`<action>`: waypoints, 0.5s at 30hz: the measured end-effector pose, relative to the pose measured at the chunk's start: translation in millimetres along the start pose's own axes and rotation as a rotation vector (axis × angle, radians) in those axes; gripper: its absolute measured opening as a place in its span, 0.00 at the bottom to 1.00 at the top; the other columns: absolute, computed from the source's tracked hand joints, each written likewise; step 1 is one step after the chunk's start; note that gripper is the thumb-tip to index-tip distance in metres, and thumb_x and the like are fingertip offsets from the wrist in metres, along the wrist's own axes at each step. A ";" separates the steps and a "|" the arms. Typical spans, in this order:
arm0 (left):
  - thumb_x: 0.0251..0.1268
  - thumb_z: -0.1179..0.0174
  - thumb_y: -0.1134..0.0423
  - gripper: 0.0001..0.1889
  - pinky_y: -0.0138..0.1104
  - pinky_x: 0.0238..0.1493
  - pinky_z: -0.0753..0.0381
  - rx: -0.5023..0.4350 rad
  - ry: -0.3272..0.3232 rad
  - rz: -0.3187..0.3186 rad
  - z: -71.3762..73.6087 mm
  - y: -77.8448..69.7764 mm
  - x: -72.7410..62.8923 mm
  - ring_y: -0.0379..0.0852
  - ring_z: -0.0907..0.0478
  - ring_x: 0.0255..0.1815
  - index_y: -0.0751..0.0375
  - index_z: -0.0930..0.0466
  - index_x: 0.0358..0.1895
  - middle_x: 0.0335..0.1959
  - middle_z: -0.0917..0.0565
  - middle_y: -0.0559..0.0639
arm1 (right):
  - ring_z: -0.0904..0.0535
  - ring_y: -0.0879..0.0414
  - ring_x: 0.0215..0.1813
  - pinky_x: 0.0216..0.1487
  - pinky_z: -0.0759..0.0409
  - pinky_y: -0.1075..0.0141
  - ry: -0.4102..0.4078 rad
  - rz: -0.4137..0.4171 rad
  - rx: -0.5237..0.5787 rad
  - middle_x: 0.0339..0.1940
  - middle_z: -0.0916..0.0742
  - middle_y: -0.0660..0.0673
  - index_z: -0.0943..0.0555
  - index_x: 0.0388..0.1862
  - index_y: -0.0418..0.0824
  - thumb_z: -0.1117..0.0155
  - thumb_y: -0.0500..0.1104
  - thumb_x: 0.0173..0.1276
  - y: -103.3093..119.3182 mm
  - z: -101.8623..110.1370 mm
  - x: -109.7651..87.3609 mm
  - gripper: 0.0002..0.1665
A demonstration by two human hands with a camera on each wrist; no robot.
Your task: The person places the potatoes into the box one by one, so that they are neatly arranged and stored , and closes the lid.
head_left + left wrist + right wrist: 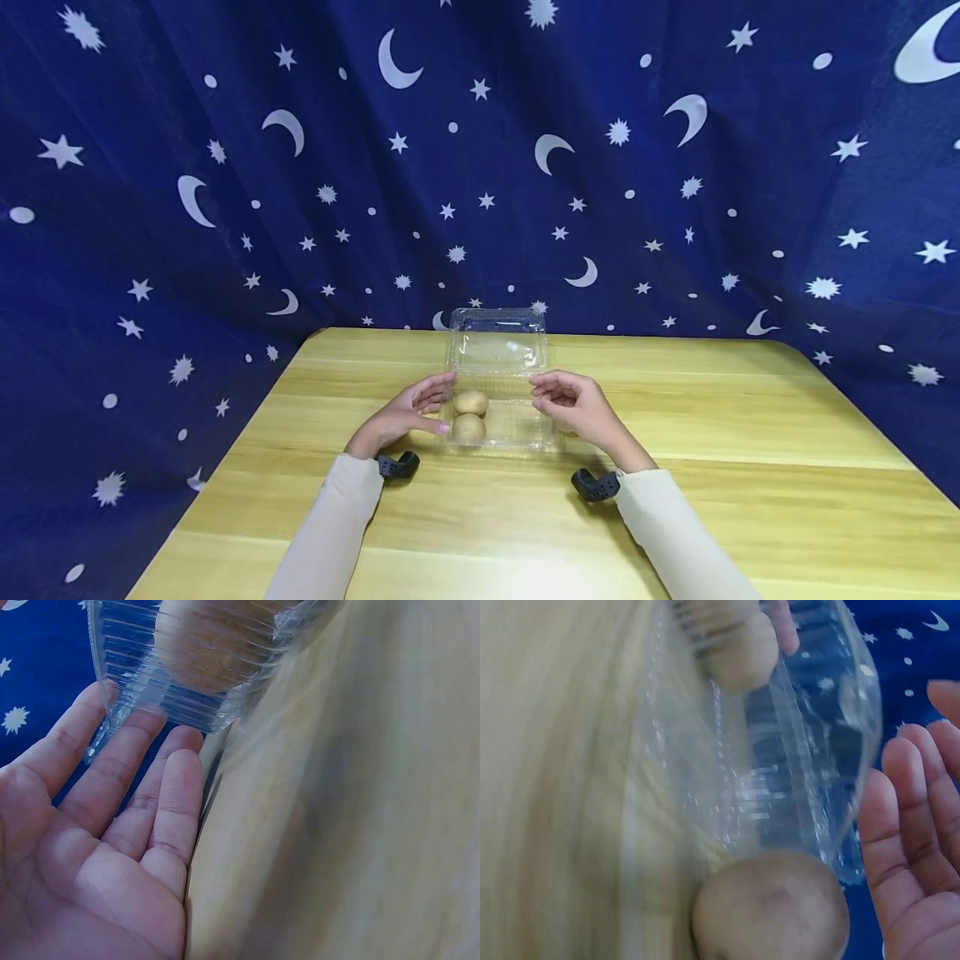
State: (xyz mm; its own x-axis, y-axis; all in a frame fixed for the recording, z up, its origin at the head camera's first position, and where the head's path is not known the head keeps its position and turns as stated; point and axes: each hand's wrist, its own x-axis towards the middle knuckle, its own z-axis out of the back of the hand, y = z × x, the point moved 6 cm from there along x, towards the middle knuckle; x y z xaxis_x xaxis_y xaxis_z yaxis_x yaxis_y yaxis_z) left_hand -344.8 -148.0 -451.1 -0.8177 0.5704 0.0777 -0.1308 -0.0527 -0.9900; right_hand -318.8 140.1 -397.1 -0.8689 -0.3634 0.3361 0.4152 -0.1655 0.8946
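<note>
A clear plastic clamshell box (517,429) stands on the table with its lid (497,346) raised at the back. Two potatoes, a rear one (471,403) and a front one (468,428), lie along its left side. My left hand (411,410) is at the left wall, thumb and fingers spread; the left wrist view shows fingertips touching the ribbed plastic. Near the right wall is my right hand (577,406), its fingers (896,802) loosely bent and holding nothing. Another potato (771,907) shows beside the box in the right wrist view, mostly hidden by that hand from the head.
The box stands on a wood-grain table (750,417). Behind and left of the table hangs a dark blue curtain (480,167) with white moons and stars. Black wrist straps (596,485) sit on both wrists, low over the tabletop.
</note>
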 end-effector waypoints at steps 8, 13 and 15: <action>0.63 0.24 0.70 0.53 0.58 0.85 0.44 -0.002 0.000 0.006 -0.9 -0.2 -0.9 0.71 0.44 0.84 0.73 0.48 0.86 0.86 0.43 0.70 | 0.14 0.61 0.48 0.54 0.14 0.69 0.051 0.001 -0.048 0.52 0.13 0.23 0.20 0.61 0.18 0.29 0.28 0.71 -2.3 14.1 -2.3 0.22; 0.63 0.24 0.70 0.52 0.59 0.84 0.44 0.004 -0.003 0.001 -0.7 -0.8 -0.9 0.71 0.44 0.84 0.73 0.48 0.86 0.86 0.43 0.71 | 0.15 0.62 0.49 0.54 0.15 0.70 0.037 -0.024 -0.078 0.53 0.12 0.25 0.20 0.61 0.19 0.30 0.28 0.72 -3.6 28.5 -3.4 0.21; 0.63 0.24 0.69 0.52 0.59 0.84 0.44 0.007 -0.001 0.001 -0.6 -0.9 -0.6 0.71 0.44 0.84 0.72 0.48 0.86 0.86 0.43 0.71 | 0.15 0.63 0.49 0.55 0.16 0.70 0.024 -0.039 -0.092 0.53 0.12 0.26 0.19 0.61 0.19 0.30 0.29 0.73 -5.3 34.7 -4.2 0.21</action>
State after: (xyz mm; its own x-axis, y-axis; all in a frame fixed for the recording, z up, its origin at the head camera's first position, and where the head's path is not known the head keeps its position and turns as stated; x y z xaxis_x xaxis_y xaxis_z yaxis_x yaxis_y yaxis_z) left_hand -343.8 -147.7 -450.3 -0.8186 0.5692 0.0768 -0.1340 -0.0592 -0.9892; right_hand -326.8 174.3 -393.0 -0.8788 -0.3762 0.2934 0.4050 -0.2631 0.8756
